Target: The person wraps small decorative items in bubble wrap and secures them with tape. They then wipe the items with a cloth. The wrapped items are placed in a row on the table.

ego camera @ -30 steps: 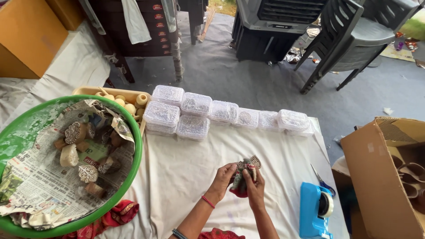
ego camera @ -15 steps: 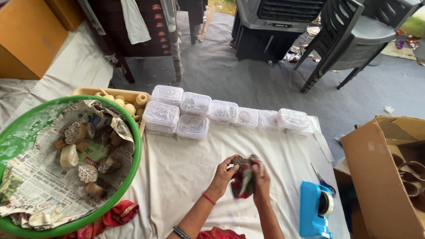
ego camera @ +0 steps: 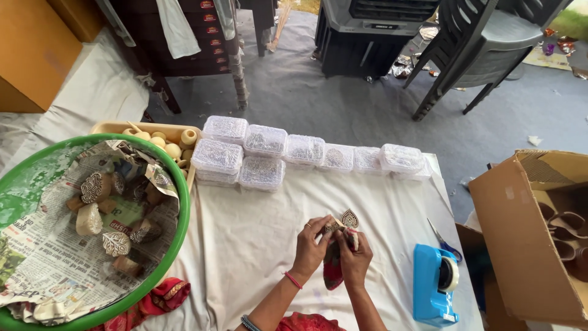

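Both of my hands meet over the white cloth of the table. My left hand and my right hand together grip a small carved wooden printing block with a leaf-shaped patterned face. A red patterned cloth is wrapped around the block's lower part and hangs between my palms. A red bangle sits on my left wrist.
A green tub lined with newspaper holds several carved blocks at left. A beige tray of wooden knobs and a row of clear plastic boxes lie behind. A blue tape dispenser, scissors and an open cardboard box are at right.
My hands have shifted slightly left and turned the block, so its carved leaf face now shows above my fingers. The red cloth has slid lower between my palms.
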